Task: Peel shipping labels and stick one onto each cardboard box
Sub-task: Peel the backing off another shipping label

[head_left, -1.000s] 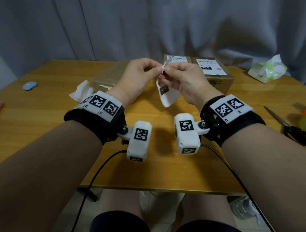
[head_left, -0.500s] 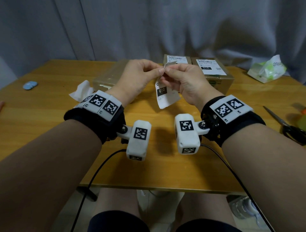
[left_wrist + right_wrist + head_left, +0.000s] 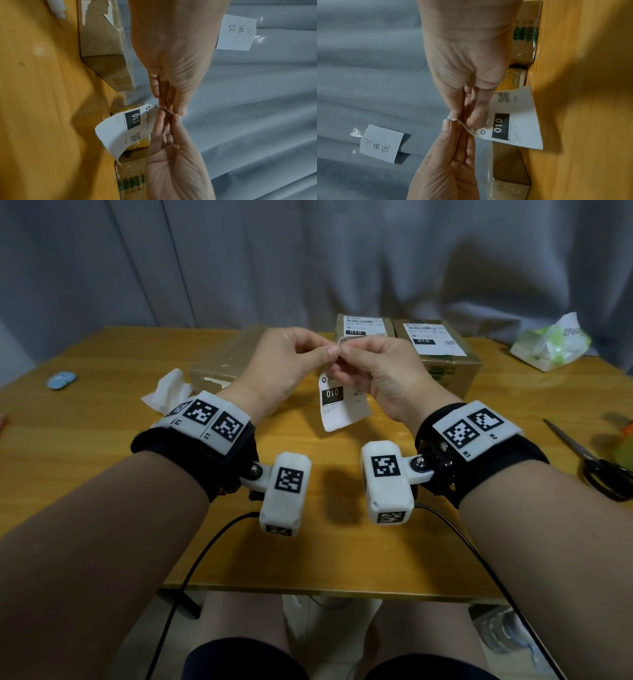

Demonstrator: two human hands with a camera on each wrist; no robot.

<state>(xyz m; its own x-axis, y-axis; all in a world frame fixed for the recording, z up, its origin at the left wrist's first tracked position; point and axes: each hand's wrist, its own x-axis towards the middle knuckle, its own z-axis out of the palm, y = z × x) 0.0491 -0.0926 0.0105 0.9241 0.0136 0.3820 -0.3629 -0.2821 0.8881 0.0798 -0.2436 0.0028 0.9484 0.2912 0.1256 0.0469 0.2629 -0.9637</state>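
Note:
A white shipping label printed "010" hangs above the wooden table. Its top edge is pinched from both sides: my left hand holds one layer and my right hand holds the other. The left wrist view shows the label curling down from the meeting fingertips. It shows again in the right wrist view. Behind the hands, a bare cardboard box sits at the left. Two boxes stand further right, one and the other, each with a label on top.
Crumpled white backing paper lies left of my left wrist. Scissors rest at the right edge, and a green-and-white tissue pack sits at the back right. Small blue discs lie far left. A handwritten note is taped to the grey curtain.
The label has turned so its printed "010" face shows towards me and hangs flatter. Both hands keep pinching its top edge, close together.

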